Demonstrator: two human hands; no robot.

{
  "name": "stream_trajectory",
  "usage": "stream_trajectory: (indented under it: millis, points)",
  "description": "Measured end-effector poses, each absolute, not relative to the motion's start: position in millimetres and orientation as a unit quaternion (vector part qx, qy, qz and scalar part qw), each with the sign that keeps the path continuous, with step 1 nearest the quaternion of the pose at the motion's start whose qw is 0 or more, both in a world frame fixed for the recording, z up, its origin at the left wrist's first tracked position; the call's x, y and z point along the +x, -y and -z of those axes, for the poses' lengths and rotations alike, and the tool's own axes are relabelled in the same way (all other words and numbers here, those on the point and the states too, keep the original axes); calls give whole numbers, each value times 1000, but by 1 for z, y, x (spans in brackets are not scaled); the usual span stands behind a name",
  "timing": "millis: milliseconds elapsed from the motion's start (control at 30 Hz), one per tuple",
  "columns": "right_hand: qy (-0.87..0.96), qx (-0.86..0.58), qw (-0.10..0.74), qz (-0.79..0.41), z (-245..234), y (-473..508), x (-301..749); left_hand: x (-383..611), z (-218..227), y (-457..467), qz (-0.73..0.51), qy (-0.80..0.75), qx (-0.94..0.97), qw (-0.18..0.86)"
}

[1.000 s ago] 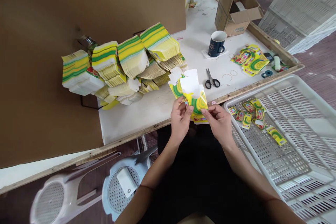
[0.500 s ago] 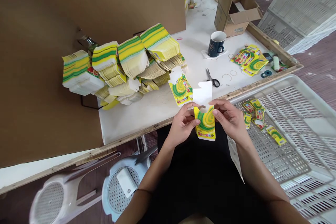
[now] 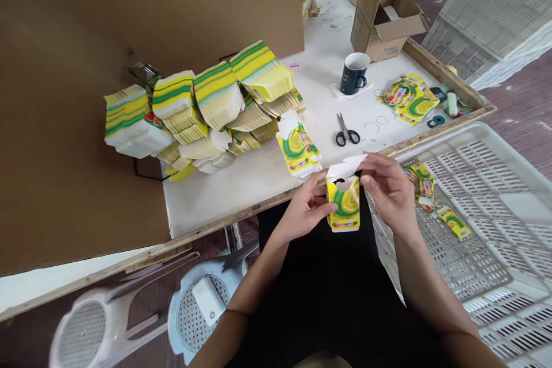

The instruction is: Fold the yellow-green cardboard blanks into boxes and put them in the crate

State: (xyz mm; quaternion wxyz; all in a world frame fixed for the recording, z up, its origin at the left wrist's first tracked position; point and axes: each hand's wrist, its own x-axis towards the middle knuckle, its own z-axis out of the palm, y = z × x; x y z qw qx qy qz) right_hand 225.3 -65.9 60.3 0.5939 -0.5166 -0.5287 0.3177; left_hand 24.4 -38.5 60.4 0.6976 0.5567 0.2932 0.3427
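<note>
Both my hands hold one small yellow-and-green printed carton (image 3: 344, 204) in front of me, just past the table's near edge. My left hand (image 3: 308, 210) pinches its left side. My right hand (image 3: 387, 187) grips its right side, with fingers on the white top flap, which is folded partly over. A short stack of flat cartons (image 3: 297, 149) lies on the white table (image 3: 241, 184) just beyond my left hand. Large fanned bundles of flat cartons (image 3: 207, 106) are piled further left.
A white plastic crate (image 3: 483, 213) at my right holds a few folded cartons (image 3: 420, 181). Scissors (image 3: 346, 132), rubber bands, a dark mug (image 3: 354, 73), an open cardboard box (image 3: 383, 8) and more cartons (image 3: 409, 98) sit on the table. A tall cardboard sheet (image 3: 129, 40) stands behind. Plastic stools are below left.
The carton came off the short stack toward my lap and went from flat to opened up. Its white top flap, first upright, is now being folded down by my right hand.
</note>
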Motion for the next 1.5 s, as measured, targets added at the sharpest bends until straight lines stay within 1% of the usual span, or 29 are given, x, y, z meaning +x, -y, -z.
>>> stream_trajectory:
  millis: [100, 233, 300, 433, 600, 733, 933, 1033, 1167, 1333, 1400, 1433, 1500]
  points:
    - [547, -527, 569, -315, -63, 68, 236, 27, -55, 39, -366, -314, 579, 658]
    - [541, -515, 533, -399, -71, 71, 241, 30, -55, 40, -383, -320, 610, 615]
    - [546, -524, 509, -411, -73, 71, 237, 30, -57, 40, -383, -313, 623, 606]
    - [585, -574, 446, -360, -71, 68, 228, 30, -57, 40, -356, -294, 649, 605]
    - [622, -612, 397, -285, -67, 66, 227, 32, -55, 40, -346, -294, 619, 641]
    - [654, -613, 353, -266, -69, 66, 228, 34, -55, 42, -355, -301, 595, 656]
    - [627, -665, 331, -235, -66, 64, 222, 35, -55, 42, -358, -318, 588, 652]
    - [628, -641, 356, -260, -63, 65, 226, 34, -57, 41, -380, -322, 561, 661]
    - [615, -573, 454, -296, -56, 64, 233, 36, -57, 43, -394, -326, 527, 679]
    - [538, -509, 577, -345, -49, 66, 227, 46, -53, 50, -399, -312, 555, 660]
    - [525, -498, 605, -332, -51, 70, 228, 47, -53, 52, -402, -300, 606, 618]
    - [522, -507, 611, -312, -53, 73, 231, 46, -54, 51, -411, -295, 640, 579]
    - [513, -568, 607, -216, -59, 78, 244, 41, -57, 46, -444, -302, 705, 463]
